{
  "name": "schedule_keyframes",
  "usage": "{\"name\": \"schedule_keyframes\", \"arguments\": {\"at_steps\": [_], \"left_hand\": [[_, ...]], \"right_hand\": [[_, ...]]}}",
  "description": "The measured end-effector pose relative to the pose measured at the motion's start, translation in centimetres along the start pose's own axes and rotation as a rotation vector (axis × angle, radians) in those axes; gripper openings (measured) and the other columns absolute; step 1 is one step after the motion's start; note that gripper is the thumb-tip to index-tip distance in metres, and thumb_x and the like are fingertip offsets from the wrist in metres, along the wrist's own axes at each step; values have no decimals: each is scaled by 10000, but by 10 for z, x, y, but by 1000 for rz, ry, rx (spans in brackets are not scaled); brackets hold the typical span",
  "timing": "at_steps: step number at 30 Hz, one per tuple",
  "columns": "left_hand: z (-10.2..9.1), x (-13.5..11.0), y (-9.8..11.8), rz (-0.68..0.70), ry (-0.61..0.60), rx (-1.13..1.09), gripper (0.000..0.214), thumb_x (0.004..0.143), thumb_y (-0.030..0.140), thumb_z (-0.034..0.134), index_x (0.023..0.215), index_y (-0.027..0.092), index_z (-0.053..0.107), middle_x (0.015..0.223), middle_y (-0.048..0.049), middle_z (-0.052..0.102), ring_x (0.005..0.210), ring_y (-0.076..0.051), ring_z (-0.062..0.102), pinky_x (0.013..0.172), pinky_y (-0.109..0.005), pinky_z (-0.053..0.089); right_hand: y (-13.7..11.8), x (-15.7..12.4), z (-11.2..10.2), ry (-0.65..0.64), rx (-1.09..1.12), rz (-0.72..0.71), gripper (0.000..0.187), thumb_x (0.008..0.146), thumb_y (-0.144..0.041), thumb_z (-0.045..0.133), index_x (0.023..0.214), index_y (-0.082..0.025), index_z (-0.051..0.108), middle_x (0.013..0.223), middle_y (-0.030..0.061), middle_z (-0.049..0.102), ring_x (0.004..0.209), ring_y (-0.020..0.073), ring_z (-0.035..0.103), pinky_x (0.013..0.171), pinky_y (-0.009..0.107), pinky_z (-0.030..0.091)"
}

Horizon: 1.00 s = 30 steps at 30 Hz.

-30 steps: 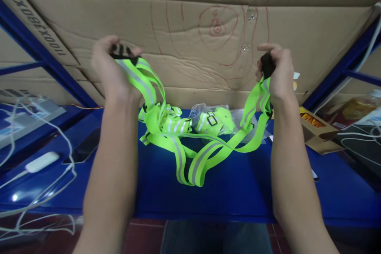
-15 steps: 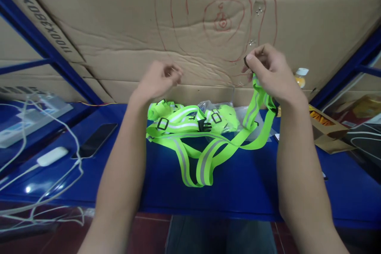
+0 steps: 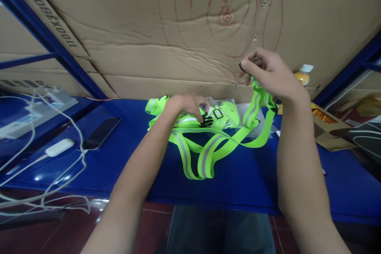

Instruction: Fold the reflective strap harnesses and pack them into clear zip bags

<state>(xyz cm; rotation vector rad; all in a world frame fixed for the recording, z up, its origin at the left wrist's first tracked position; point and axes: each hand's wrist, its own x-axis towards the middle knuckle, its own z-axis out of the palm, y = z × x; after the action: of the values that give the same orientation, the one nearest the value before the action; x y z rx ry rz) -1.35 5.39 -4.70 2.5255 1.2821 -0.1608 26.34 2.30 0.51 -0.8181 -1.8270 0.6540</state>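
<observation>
My right hand (image 3: 266, 69) is raised over the shelf, fingers pinched on a black plastic end of a neon-green reflective strap (image 3: 208, 154). From that hand the strap hangs down and loops across the blue surface, its grey stripe showing. My left hand (image 3: 192, 105) is low over the bunched green straps at the back, fingers curved and apart, just above a black side-release buckle (image 3: 206, 120). Its fingertips are partly hidden, so contact is unclear. Beside it lies a clear plastic bag (image 3: 230, 115) with more green strap and a black slider.
A blue shelf (image 3: 125, 174) backed by cardboard (image 3: 131, 31) holds everything. To the left lie a phone (image 3: 101, 133), a white charging case (image 3: 60, 147), a power strip (image 3: 44, 111) and tangled white cables. At right are a small bottle (image 3: 304, 75) and an open cardboard box (image 3: 330, 131).
My left hand has come down and right, from in front of the cardboard to the bunched straps by the buckle. My right hand still holds the strap end up. The view has shifted slightly.
</observation>
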Motion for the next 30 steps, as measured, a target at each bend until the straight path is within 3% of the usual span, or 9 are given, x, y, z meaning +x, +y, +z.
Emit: {"name": "schedule_keyframes", "arguments": {"at_steps": [4,8,13,16,20,24,30], "left_hand": [[4,6,-15,6,-50,-31,361,756,409,838,1081,253,820,981,-11,799,816,-196,661,708,-270,418],[-2,3,-16,133,-13,-114,249,819,401,776,971,204,788,1006,-46,808,925,-222,702,794,-283,458],[-23,-28,-1,298,330,-482,285,889,436,788,1025,187,765,1039,-63,805,961,-222,722,855,-302,518],[-31,-43,11,332,548,-752,284,866,453,823,968,192,778,982,-65,798,947,-235,740,848,-324,551],[-36,-49,21,318,710,-999,159,804,353,786,805,194,774,865,-41,776,821,-202,716,788,-335,563],[-39,-51,21,315,746,-1104,131,738,310,773,703,184,765,704,-27,703,660,-159,586,654,-327,479],[-37,-47,20,354,658,-1039,212,852,317,717,692,179,706,692,-18,616,669,-155,566,696,-327,480]], "right_hand": [[-1,2,2,-45,-27,-7,439,861,-656,925,892,-293,681,835,40,721,735,228,627,805,493,615],[-3,2,3,-81,-40,-3,452,844,-671,935,878,-297,684,840,28,740,725,222,624,815,509,626],[-16,-3,8,-191,-168,-88,360,873,-620,920,934,-312,744,942,18,797,885,257,726,834,479,653],[-27,-5,14,-184,-95,-168,345,798,-525,996,938,-329,750,1038,9,811,1048,286,783,940,490,679],[-36,-7,23,-176,29,-230,375,759,-414,1031,993,-349,745,1135,-4,787,1149,293,767,1121,512,635],[-39,-9,30,-170,13,-243,469,679,-407,1053,972,-349,691,1145,-7,719,1113,280,736,1101,484,649],[-47,-14,35,-190,-53,-249,472,696,-383,1038,983,-361,665,1159,-4,696,1139,298,715,1132,512,630]]}}
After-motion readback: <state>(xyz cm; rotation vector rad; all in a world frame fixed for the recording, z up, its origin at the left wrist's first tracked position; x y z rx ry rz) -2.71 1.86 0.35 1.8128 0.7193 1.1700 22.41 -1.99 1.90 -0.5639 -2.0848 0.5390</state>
